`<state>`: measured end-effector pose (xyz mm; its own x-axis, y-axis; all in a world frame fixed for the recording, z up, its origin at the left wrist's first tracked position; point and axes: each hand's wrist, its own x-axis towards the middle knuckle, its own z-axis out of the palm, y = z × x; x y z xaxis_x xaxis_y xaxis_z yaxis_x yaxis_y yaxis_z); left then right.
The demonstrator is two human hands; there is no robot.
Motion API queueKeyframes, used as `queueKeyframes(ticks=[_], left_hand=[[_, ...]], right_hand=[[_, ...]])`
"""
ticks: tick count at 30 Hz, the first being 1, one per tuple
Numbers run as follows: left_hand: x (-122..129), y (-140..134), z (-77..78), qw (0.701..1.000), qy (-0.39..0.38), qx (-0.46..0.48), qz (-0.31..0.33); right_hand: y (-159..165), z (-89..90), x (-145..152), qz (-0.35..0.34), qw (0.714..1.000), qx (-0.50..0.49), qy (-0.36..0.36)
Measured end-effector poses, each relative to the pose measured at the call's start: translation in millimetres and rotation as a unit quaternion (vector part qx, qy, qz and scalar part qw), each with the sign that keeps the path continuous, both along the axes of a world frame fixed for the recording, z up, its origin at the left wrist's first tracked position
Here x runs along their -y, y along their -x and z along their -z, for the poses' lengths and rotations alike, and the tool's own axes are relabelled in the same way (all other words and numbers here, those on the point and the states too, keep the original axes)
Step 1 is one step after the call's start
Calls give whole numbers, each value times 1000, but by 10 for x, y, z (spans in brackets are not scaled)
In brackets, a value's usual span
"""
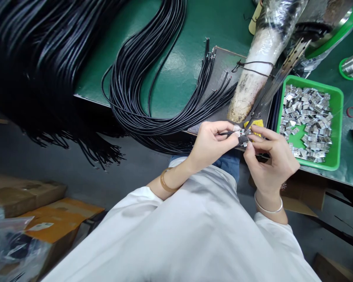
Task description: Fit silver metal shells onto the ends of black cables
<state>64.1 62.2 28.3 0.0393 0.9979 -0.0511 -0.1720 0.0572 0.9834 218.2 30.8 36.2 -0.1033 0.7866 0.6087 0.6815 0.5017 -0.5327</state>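
My left hand (pixel 216 141) pinches the end of a black cable (pixel 225 134) between thumb and fingers, and one fingertip has a whitish wrap. Just past that fingertip is a small silver metal connector (pixel 243 132), partly covered by the fingers. My right hand (pixel 269 154) is closed, its thumb and fingers close together beside the connector; what they hold is too small to make out. The thin dark tip of a soldering iron (pixel 250 122) comes down from above and meets the work between both hands. A yellow label (pixel 257 125) lies behind the right fingers.
A green tray (pixel 339 129) of small metal connectors stands on the right. A bundle of black cables (pixel 126 86) curves across the green table (pixel 164 94); more cables (pixel 41 62) hang over its left edge. A plastic-wrapped duct (pixel 253 78) slants down overhead. Cardboard boxes (pixel 67 213) stand lower left.
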Motion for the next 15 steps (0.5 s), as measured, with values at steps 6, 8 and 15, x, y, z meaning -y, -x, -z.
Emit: queueKeyframes(ticks=[6, 8, 15], left_hand=[[11, -3, -72, 998, -55, -16, -2], [12, 4, -66, 998, -62, -21, -3], [42, 15, 16, 997, -52, -55, 15]], right_hand=[[-3, -46, -13, 8, 1000, 16, -18], [-2, -42, -8, 5, 1000, 12, -21], [-10, -14, -6, 7, 1000, 5, -3]])
